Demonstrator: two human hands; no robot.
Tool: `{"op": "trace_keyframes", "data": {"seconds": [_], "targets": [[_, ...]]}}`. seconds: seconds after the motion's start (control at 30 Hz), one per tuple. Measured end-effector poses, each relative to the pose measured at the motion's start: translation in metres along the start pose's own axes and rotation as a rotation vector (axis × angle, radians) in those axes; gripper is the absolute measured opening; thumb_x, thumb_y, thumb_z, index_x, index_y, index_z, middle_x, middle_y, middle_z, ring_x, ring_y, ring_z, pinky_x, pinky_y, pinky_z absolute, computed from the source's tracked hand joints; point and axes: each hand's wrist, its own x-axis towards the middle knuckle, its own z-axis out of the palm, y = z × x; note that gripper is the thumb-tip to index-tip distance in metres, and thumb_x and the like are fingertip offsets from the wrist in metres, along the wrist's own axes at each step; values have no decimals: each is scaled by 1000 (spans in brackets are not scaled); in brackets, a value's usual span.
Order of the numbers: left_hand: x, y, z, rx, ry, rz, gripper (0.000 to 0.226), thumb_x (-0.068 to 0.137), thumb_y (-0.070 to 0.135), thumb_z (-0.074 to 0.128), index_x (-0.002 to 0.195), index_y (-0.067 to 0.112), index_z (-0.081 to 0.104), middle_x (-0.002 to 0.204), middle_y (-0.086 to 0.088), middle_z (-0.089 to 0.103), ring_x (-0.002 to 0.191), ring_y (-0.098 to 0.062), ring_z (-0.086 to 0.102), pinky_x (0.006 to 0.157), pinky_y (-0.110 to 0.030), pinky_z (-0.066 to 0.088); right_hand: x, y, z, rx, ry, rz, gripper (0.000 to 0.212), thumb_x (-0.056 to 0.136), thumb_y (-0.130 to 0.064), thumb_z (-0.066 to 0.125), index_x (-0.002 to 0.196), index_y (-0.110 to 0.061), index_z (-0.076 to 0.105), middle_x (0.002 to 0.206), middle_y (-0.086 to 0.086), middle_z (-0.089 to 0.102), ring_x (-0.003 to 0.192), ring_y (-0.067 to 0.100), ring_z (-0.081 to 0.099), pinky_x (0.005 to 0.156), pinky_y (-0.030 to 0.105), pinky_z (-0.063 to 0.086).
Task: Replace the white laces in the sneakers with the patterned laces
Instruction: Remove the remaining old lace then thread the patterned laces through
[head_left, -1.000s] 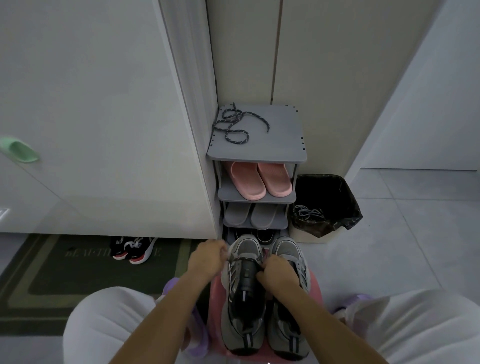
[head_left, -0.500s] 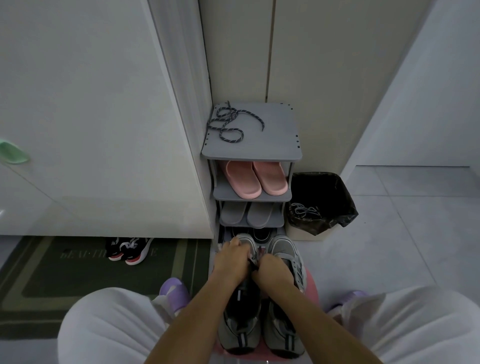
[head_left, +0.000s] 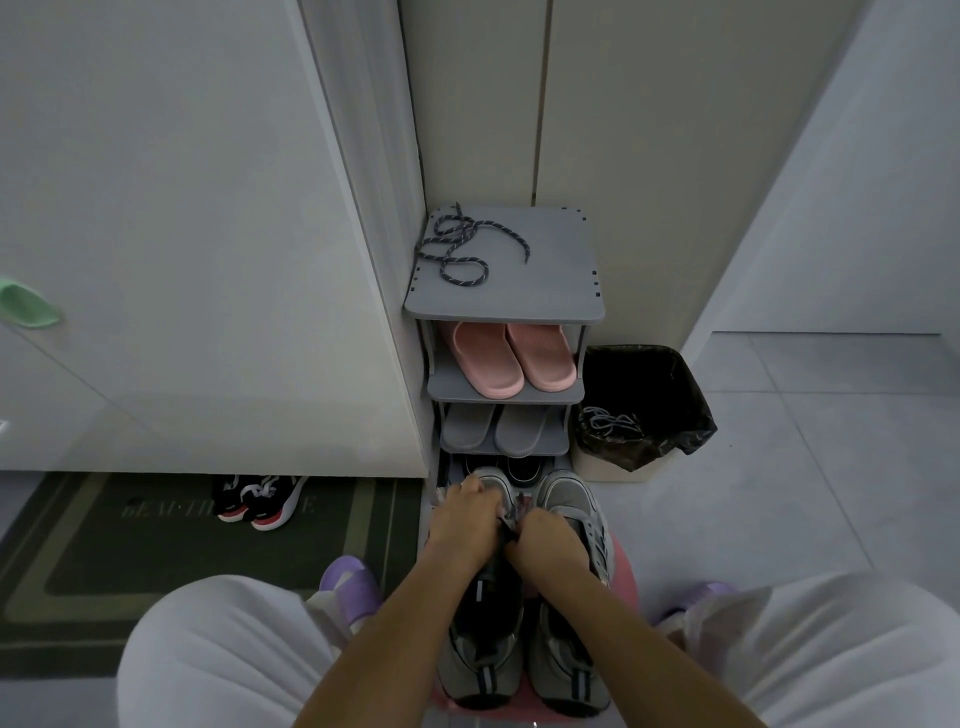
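Observation:
Two grey sneakers stand side by side on a pink stool between my knees, toes pointing away. My left hand and my right hand meet over the far eyelets of the left sneaker, fingers curled and pinching a short piece of lace between them; the lace is mostly hidden by the fingers. The right sneaker lies untouched beside them. A dark patterned lace lies in loose loops on the top of the grey shoe rack. White laces sit inside the black-lined bin.
The rack's lower shelves hold pink slippers, grey slippers and dark shoes. A white cabinet stands to the left, with black-and-red shoes under its edge on a green mat. Tiled floor spreads right of the bin.
My left hand moved from the left side of the left sneaker inward to meet my right hand over its far eyelets. Both hands have stayed there since.

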Motion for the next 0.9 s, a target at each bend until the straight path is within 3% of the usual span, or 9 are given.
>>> {"op": "trace_keyframes", "data": {"seconds": [0.17, 0.23, 0.3, 0.37, 0.53, 0.63, 0.8, 0.83, 0.9], "targets": [[1, 0, 0, 2, 2, 3, 15, 89, 14, 50, 103, 16, 57, 121, -6, 46, 108, -23, 45, 80, -35, 43, 0, 1, 0, 10, -6, 8, 16, 82, -19, 50, 69, -12, 42, 85, 9, 52, 76, 24, 51, 65, 30, 41], [2, -1, 0, 16, -2, 3, 16, 91, 15, 49, 105, 14, 57, 122, -7, 46, 109, -24, 45, 81, -36, 44, -1, 1, 0, 9, -1, 14, 14, 83, -21, 50, 82, -7, 53, 94, 14, 59, 86, 28, 59, 68, 30, 42], [3, -1, -1, 40, -9, 2, 18, 93, 17, 47, 107, 12, 57, 123, -8, 45, 110, -24, 46, 83, -37, 44, 0, 2, 0, 15, 8, 20, 26, 85, -22, 50, 98, -2, 57, 103, 14, 63, 96, 30, 61, 70, 30, 43], [5, -1, -2, 57, -14, -3, 20, 95, 19, 46, 109, 10, 57, 125, -8, 44, 112, -25, 45, 84, -38, 44, 0, 2, 0, 21, 7, 20, 28, 83, -22, 51, 100, -1, 58, 105, 15, 63, 97, 30, 62, 71, 30, 44], [8, 0, -4, 107, -26, 12, 21, 95, 15, 46, 112, 6, 55, 128, -10, 44, 113, -28, 46, 86, -40, 44, -3, 0, -1, 37, 4, 33, 26, 82, -21, 51, 96, -1, 59, 104, 16, 63, 97, 30, 61, 71, 31, 44], [10, -2, -3, 116, -27, 12, 22, 95, 15, 46, 113, 5, 54, 129, -11, 44, 114, -29, 47, 87, -40, 43, -3, 0, -1, 36, 4, 24, 15, 81, -21, 50, 79, -6, 53, 96, 16, 62, 83, 28, 57, 66, 31, 42], [16, -10, 0, 55, -23, 1, 25, 95, 20, 49, 115, 5, 56, 124, -9, 47, 111, -26, 52, 89, -35, 42, -5, -1, -3, 57, 7, 40, 21, 82, -21, 52, 89, -3, 59, 102, 15, 64, 92, 30, 62, 66, 29, 41], [16, -11, 1, 32, -24, -4, 25, 95, 20, 50, 114, 5, 57, 122, -9, 47, 109, -25, 52, 88, -33, 42, -5, -1, -3, 51, 8, 41, 15, 82, -20, 52, 81, -6, 55, 103, 15, 64, 90, 29, 61, 66, 29, 41], [17, -13, 3, -25, -24, -21, 19, 93, 18, 52, 107, 6, 59, 118, -8, 49, 105, -23, 53, 83, -31, 42, -4, 0, -3, 52, 15, 53, 23, 83, -19, 52, 65, -14, 38, 105, 14, 64, 92, 28, 61, 67, 29, 41]]}}
